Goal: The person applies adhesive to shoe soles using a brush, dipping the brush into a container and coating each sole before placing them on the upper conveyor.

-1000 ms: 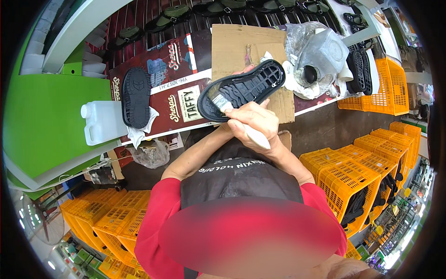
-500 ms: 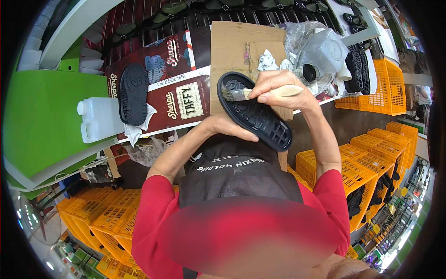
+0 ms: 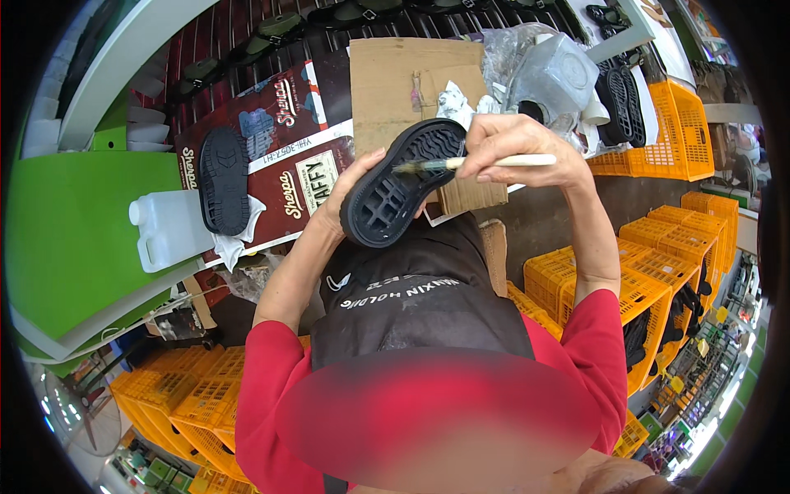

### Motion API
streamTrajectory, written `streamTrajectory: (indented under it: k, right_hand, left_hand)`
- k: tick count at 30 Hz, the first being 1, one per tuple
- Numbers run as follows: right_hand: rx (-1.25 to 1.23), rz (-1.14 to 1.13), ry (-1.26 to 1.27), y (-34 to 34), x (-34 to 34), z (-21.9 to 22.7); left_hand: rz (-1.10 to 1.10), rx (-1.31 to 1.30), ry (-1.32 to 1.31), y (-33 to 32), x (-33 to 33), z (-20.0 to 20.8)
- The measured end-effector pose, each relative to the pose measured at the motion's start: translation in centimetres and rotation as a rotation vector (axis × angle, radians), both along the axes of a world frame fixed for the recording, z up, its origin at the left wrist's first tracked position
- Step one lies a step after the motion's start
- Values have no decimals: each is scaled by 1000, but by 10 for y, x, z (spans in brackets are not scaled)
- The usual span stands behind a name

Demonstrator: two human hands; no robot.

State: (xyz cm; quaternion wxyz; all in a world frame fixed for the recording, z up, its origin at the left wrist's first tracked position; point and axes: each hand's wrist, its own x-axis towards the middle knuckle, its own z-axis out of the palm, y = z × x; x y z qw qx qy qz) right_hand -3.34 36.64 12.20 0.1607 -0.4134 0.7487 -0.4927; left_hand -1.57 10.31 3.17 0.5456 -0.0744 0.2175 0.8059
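Observation:
My left hand (image 3: 350,185) grips the edge of a black shoe sole (image 3: 381,216), held tilted above the bench's near edge with its ribbed and gridded hollow side facing up. In my right hand (image 3: 518,150) is a flat paintbrush (image 3: 539,160) with a pale handle. Its bristles touch the sole's inner face around the middle. Another black sole (image 3: 225,181) lies at the left of the bench, tread side up, partly on a white cloth (image 3: 244,230).
A white plastic jug (image 3: 169,226) stands at the left beside a green surface (image 3: 82,230). Cardboard (image 3: 383,82) covers the bench's middle. A cut clear plastic container (image 3: 555,76) and more black soles (image 3: 619,103) sit at the right. Orange crates (image 3: 650,288) stack around me.
The sole has swung round so its upper end points right instead of left. My left hand has moved up its left edge, and the brush has shifted from the end toward the middle.

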Motion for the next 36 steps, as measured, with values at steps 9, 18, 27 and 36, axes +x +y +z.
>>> streamTrajectory:
  k: [9, 18, 27, 36]
  right_hand:
    - [153, -429, 123, 18, 9, -27]
    - [-96, -893, -413, -18, 36, -38]
    - [-230, -855, -254, -22, 40, -36]
    - [-123, -721, 17, -28, 50, -29]
  left_hand:
    - [153, -227, 206, -3, 12, 11]
    - [-1, -353, 825, -1, 5, 3]
    - [90, -418, 1077, 5, 0, 21]
    - [219, -500, 1131, 5, -8, 10]
